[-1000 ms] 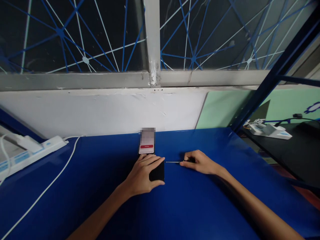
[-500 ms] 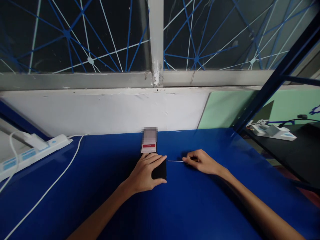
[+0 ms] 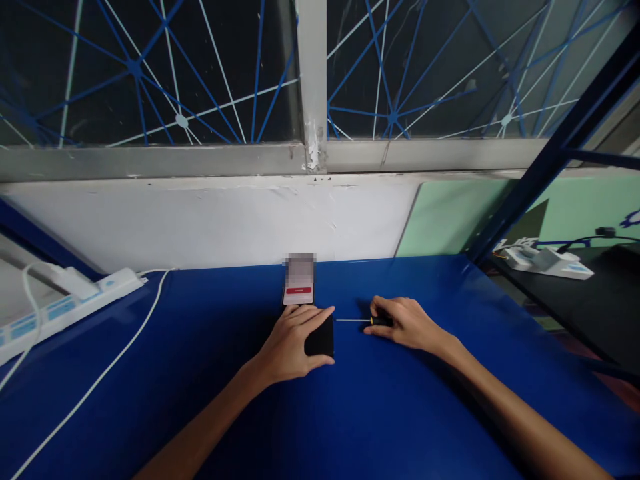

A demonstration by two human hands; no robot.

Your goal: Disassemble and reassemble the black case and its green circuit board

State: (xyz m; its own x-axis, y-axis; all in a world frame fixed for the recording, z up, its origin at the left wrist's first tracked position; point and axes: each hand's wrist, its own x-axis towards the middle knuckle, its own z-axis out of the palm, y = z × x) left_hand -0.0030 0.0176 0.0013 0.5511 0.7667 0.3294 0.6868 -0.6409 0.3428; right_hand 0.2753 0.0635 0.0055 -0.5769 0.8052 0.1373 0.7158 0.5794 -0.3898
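Clamping black box (image 3: 320, 340) with left hand (image 3: 284, 343), in from surface's (image 3: 390, 407) back edge, phone (image 3: 299, 295) between. Right hand (image 3: 409, 324) pinches screwdriver (image 3: 373, 321), tip at or just off box's right side. Judging: tool lined up; can't tell what's done or left.

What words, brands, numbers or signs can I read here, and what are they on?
No words or numbers are legible.
Phone: upper screen pixelated; red button's lettering too small.
Green panel, right: white characters, partly hidden, unreadable; blue gear-shaped sign, cut off.
Black block, screwdriver: no writing visible.
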